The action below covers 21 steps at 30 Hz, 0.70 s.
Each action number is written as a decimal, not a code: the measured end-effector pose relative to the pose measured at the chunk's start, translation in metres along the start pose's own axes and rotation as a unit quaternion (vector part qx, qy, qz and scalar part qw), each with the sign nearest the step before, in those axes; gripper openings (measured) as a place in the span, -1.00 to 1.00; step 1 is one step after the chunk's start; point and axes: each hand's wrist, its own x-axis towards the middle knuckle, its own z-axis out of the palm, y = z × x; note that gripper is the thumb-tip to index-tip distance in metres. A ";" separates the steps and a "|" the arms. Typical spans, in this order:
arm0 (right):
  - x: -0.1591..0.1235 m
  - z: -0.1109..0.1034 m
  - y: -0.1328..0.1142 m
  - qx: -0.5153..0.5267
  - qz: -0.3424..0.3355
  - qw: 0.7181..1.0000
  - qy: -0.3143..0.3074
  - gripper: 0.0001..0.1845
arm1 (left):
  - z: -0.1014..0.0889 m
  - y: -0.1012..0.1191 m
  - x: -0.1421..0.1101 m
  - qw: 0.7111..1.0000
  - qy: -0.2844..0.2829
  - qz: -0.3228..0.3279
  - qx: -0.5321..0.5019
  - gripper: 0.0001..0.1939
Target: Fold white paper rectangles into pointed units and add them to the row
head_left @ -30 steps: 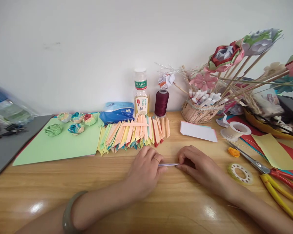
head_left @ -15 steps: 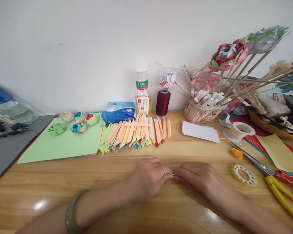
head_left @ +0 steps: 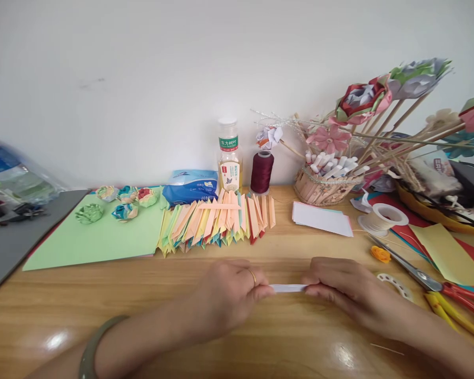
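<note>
Between my two hands runs a narrow folded white paper strip [head_left: 288, 288], held level just above the wooden table [head_left: 205, 347]. My left hand [head_left: 237, 289] pinches one end with thumb and fingers; it wears a ring, and a bangle circles the wrist. The other end is pinched by my right hand [head_left: 343, 289]. Both ends of the strip are hidden in the fingers. Beyond the hands lies a heap of folded paper strips [head_left: 217, 218] in peach, yellow, green and red. A stack of white paper slips [head_left: 322, 218] rests behind my right hand.
Scissors [head_left: 422, 276], yellow-handled pliers [head_left: 458, 318], a tape roll [head_left: 397, 284] and a thread spool [head_left: 383, 218] lie at right. A basket of paper flowers [head_left: 324, 187] stands behind. Left are paper rosettes [head_left: 124, 211] on green sheets [head_left: 95, 245]. A bottle [head_left: 229, 158] stands by the wall.
My hands have moved apart sideways, the left to the left and the right to the right, exposing the white strip's middle. The view has shifted slightly.
</note>
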 end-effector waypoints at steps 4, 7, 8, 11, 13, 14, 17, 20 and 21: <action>-0.004 -0.014 0.017 -0.013 0.083 0.995 0.050 -0.70 | -0.028 -0.004 0.006 0.997 0.000 -0.047 0.053 -0.72; -0.009 -0.021 0.034 -0.096 0.170 0.964 0.177 -0.69 | -0.052 -0.017 0.009 0.956 0.133 -0.078 0.250 -0.76; -0.011 -0.022 0.039 -0.124 0.185 0.952 0.210 -0.69 | -0.057 -0.023 0.010 0.919 0.180 -0.064 0.344 -0.72; -0.013 -0.019 0.050 -0.209 0.181 0.929 0.245 -0.71 | -0.063 -0.039 0.013 0.839 0.125 -0.090 0.521 -0.66; -0.013 -0.015 0.056 -0.286 0.170 0.913 0.235 -0.70 | -0.061 -0.045 0.014 0.812 0.062 -0.131 0.565 -0.56; -0.013 -0.012 0.058 -0.327 0.167 0.903 0.225 -0.68 | -0.060 -0.046 0.015 0.804 0.049 -0.142 0.575 -0.53; -0.014 -0.007 0.066 -0.402 0.156 0.882 0.190 -0.60 | -0.061 -0.045 0.016 0.795 0.083 -0.116 0.590 -0.55; -0.015 -0.003 0.071 -0.436 0.144 0.875 0.153 -0.52 | -0.064 -0.040 0.018 0.807 0.130 -0.030 0.575 -0.58; -0.015 -0.001 0.072 -0.447 0.149 0.871 0.139 -0.51 | -0.063 -0.037 0.018 0.824 0.132 0.007 0.551 -0.59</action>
